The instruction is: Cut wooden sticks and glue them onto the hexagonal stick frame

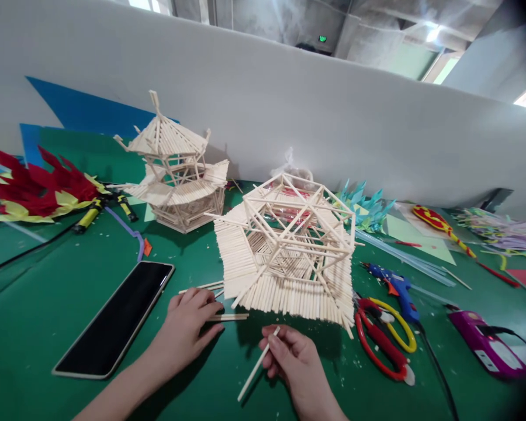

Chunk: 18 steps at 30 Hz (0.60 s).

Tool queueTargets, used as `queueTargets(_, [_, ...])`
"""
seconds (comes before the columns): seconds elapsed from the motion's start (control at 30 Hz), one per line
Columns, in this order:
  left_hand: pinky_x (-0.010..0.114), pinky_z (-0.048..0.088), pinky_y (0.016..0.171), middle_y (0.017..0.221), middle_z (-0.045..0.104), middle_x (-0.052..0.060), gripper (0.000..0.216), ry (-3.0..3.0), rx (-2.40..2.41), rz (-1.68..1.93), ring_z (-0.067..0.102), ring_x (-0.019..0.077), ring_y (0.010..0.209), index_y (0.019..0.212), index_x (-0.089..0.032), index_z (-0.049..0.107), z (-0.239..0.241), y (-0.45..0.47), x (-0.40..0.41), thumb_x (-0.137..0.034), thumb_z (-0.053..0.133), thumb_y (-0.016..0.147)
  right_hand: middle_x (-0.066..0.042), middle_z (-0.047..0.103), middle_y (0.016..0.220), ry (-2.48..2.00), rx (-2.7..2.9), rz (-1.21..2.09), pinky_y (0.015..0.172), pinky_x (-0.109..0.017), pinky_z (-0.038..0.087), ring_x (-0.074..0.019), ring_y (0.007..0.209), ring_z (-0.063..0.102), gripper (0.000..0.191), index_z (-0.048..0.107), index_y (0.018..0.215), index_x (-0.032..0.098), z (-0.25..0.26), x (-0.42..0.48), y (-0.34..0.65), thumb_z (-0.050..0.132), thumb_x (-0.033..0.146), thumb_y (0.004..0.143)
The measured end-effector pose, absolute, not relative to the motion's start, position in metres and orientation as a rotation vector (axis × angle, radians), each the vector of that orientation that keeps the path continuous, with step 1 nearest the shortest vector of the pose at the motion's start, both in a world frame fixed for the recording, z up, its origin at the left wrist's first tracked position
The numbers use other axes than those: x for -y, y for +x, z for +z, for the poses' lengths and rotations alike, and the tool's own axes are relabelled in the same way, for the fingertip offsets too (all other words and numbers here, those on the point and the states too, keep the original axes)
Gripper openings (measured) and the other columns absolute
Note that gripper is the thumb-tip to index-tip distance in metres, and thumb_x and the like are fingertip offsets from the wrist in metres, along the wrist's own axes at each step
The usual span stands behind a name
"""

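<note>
My right hand [291, 355] is closed on a thin wooden stick [254, 370] that slants down to the left over the green table [35, 316]. My left hand [188, 321] rests knuckles-up on the table with its fingers curled over several loose sticks [230, 317]. Just beyond both hands lies an upturned roof frame [284, 248] built of wooden sticks. A finished stick pavilion [175, 169] stands further back on the left.
A black phone [116, 318] lies face up at the left. Red-and-yellow pliers [381, 339], a blue glue gun [397, 289] and a purple device [486, 345] lie at the right. Red and yellow paper shapes [35, 187] sit far left; a white partition [289, 111] stands behind.
</note>
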<state>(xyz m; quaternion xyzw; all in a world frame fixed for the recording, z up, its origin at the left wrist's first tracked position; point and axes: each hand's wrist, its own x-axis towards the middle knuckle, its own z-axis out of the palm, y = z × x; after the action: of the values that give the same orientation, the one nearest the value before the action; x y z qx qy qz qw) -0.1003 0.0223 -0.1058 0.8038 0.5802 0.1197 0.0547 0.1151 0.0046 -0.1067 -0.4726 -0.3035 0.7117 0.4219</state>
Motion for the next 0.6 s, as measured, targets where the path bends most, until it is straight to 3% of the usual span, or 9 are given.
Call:
queueTargets(0.13, [0.032,0.034,0.068,0.086,0.058,0.003,0.015,2.397,-1.706,0.302,0.050,0.0194,0.082,0.086,-0.025,0.061,-0.092,-0.118,-0.030,-0.028,0.047,0.080,-0.003,0.063,0.064,-1.209,0.827,1.739,0.044,-0.020,0.041,-0.0094,0.049,0.054,0.039,0.066,0.079,0.011,-0.112,-0.002,0.117,0.072,0.045,0.061])
queueTargets(0.27, [0.033,0.033,0.071,0.086,0.058,0.003,0.016,2.391,-1.672,0.257,0.049,0.0199,0.083,0.088,-0.026,0.061,-0.083,-0.124,-0.032,-0.026,0.047,0.079,-0.005,0.064,0.066,-1.302,1.146,1.527,0.045,-0.022,0.045,-0.0123,0.051,0.057,0.036,0.066,0.086,0.012,-0.113,-0.001,0.122,0.059,0.045,0.075])
queueTargets(0.43, [0.035,0.032,0.076,0.086,0.057,0.001,0.012,2.409,-1.576,0.195,0.048,0.0206,0.086,0.086,-0.026,0.059,-0.087,-0.110,-0.025,-0.028,0.055,0.074,-0.012,0.069,0.087,-1.322,1.984,0.752,0.070,-0.035,0.051,-0.0227,0.079,0.063,0.027,0.067,0.094,0.016,-0.110,-0.015,0.157,0.043,0.024,0.084])
queueTargets(0.5, [0.038,0.031,0.079,0.086,0.057,0.002,0.013,2.413,-1.594,0.196,0.048,0.0215,0.088,0.088,-0.025,0.058,-0.092,-0.105,-0.022,-0.027,0.053,0.076,-0.011,0.070,0.082,-1.371,2.209,0.358,0.069,-0.039,0.050,-0.0252,0.075,0.064,0.027,0.068,0.093,0.018,-0.114,-0.024,0.176,0.043,0.019,0.082])
queueTargets(0.6, [0.039,0.031,0.079,0.084,0.057,0.003,0.012,2.434,-1.617,0.211,0.048,0.0217,0.087,0.083,-0.023,0.058,-0.099,-0.100,-0.020,-0.024,0.047,0.080,-0.010,0.070,0.081,-1.349,2.320,0.140,0.069,-0.036,0.051,-0.0243,0.076,0.064,0.024,0.069,0.085,0.020,-0.118,-0.034,0.196,0.045,0.019,0.081])
